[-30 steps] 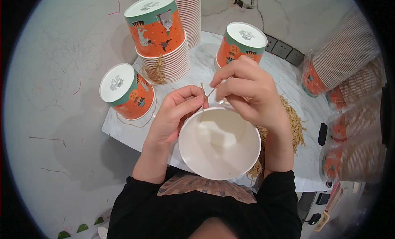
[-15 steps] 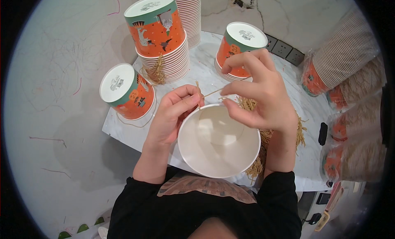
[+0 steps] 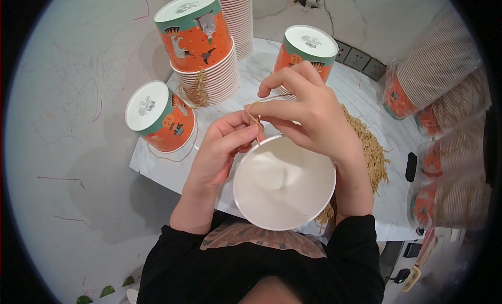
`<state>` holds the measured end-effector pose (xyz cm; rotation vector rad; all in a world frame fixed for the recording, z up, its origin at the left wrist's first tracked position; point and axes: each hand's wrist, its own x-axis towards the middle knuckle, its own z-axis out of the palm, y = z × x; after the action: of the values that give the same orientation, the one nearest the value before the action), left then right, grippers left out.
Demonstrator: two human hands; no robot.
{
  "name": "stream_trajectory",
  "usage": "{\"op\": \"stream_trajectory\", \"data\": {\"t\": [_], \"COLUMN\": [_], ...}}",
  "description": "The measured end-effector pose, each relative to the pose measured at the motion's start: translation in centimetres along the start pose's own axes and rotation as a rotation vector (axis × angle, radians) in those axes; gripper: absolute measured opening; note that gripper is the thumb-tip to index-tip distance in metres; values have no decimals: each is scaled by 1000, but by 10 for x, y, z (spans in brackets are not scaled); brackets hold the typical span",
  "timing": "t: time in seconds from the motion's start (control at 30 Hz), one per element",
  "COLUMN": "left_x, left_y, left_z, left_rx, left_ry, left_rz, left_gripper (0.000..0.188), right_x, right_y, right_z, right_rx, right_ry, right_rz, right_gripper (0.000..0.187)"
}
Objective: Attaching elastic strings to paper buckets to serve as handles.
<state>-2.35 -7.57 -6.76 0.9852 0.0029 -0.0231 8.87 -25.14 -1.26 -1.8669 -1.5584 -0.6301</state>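
A large paper bucket (image 3: 285, 199) stands tilted in front of me, its white inside facing up. Just above the bucket's far left rim, my left hand (image 3: 219, 144) is closed, pinching a thin tan cord (image 3: 253, 113) between thumb and index finger. My right hand (image 3: 316, 113) reaches over the far rim, fingers bent, with its index fingertip close to the left fingertips. From the left pinch the cord loops up and runs over the right index finger. Parts of the right thumb's grip are hidden behind the fingers.
Right of the bucket lies a heap of tan cords (image 3: 371, 152). Upside-down orange and green buckets stand at left (image 3: 159, 116), in a tall stack (image 3: 196, 48) with a cord bunch (image 3: 197, 89), and at the back (image 3: 308, 48). Wrapped bucket stacks (image 3: 439, 69) line the right; power sockets (image 3: 358, 58) sit behind.
My right hand has moved left and down toward the left fingertips, bending the cord from a straight strand into a loop. The bucket has shifted slightly right and toward me.
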Motion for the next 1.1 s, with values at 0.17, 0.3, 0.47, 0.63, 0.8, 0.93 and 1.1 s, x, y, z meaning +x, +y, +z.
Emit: {"op": "stream_trajectory", "data": {"t": [0.17,0.3,0.47,0.63,0.8,0.93,1.1], "left_x": [2,1,4,6,6,13,13], "left_y": [-3,-5,-9,-16,-2,8,5], "left_z": [-3,-10,-10,0,9,-12,-26], "left_rx": [29,16,83,358,546,924,757], "left_ry": [-21,-67,-44,176,236,-38,-56], "left_rz": [-3,23,65,338,562,629,523], "left_gripper": [12,9,13,25,40,56,53], "right_x": [-1,-3,-1,-2,-2,-4,-3], "right_y": [8,13,11,6,6,6,6], "right_z": [5,4,4,10,12,13,14], "right_rx": [138,251,324,273,219,174,138], "right_ry": [-31,-30,-48,-24,-49,-62,-61], "right_rz": [19,58,85,94,86,77,68], "right_gripper": [14,14,12,13,14,12,9]}}
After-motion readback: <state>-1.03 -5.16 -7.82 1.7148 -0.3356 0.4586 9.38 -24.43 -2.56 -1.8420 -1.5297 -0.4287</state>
